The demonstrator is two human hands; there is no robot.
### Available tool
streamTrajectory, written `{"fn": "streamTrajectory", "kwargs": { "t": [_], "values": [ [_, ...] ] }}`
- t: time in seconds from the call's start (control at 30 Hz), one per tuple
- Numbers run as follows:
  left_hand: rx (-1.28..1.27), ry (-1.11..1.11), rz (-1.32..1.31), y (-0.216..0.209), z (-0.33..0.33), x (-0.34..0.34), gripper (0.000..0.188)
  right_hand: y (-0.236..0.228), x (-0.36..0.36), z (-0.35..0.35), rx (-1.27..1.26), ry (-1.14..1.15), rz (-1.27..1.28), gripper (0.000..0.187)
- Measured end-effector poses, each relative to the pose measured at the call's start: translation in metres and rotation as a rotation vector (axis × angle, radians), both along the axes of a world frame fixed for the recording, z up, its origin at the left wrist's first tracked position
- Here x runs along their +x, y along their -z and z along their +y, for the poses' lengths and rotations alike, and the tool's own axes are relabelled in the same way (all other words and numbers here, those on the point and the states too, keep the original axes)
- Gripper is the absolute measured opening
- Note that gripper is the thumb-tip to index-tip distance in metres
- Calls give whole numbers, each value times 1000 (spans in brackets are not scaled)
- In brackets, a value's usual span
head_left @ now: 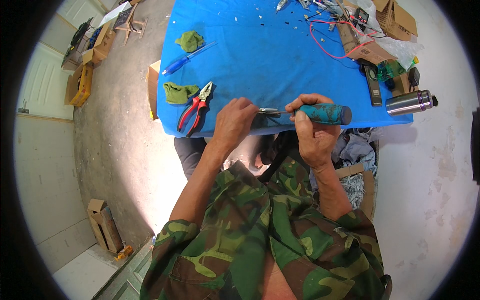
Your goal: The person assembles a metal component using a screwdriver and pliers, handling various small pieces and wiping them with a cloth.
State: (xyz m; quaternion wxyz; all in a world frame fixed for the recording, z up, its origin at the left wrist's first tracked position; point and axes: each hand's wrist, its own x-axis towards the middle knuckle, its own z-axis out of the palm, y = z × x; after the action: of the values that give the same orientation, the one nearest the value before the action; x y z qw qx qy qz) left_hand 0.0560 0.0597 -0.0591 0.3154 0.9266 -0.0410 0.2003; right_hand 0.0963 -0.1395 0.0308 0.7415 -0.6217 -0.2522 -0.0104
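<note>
- Print showed in 3 places, all toward the right of the table (250, 55); each was too small to read with certainty.
- Carton (371, 53): a short run of dark marks stood on its near side.
- Cardboard (395, 24) just beyond, in the far right corner: rows of dark print ran across its brown surface.
- Black device (372, 86) near the flask (407, 103): small pale marks stood on its upper face.
</note>
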Motion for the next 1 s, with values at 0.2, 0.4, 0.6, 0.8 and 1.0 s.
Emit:
{"fn": "streamTrajectory", "kwargs": {
  "t": [0.2,0.4,0.6,0.8,1.0],
  "values": [
    [13,2,7,3,0,1,9,7,1,2,-71,36,-98,29],
    [52,14,28,1,1,1,8,12,3,6,-130,57,-96,27],
    [47,21,36,1,2,2,7,2,5,15,-190,44,-91,22],
    [51,29,28,-1,2,3,6,-2,6,21,-205,69,-115,19],
    [64,23,16,3,3,3,6,-5,17,24,-217,59,-70,19]
  ]
}}
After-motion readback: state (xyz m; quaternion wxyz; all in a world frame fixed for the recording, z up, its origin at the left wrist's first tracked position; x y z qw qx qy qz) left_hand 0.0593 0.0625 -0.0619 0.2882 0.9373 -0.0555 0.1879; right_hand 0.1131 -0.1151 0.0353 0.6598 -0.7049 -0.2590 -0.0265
